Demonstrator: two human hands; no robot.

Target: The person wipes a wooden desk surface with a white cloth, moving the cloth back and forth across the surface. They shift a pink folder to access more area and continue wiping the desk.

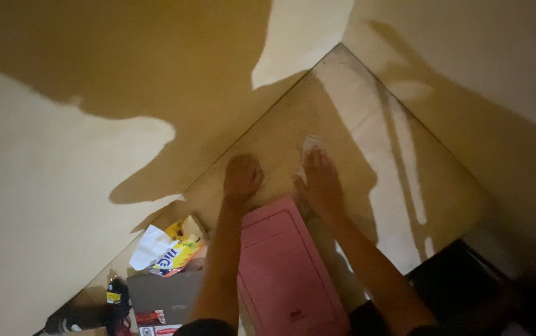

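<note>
Both my arms reach forward over a pale surface that runs into a corner between two walls. My left hand is curled into a fist with its knuckles resting on the surface. My right hand lies flat, fingers together, on a small white cloth or paper that shows just past the fingertips. A pink folder lies on the surface between my forearms.
At the lower left sit crumpled white and yellow paper, a grey box and a dark object. A dark shape fills the lower right. Walls close in on the left and right.
</note>
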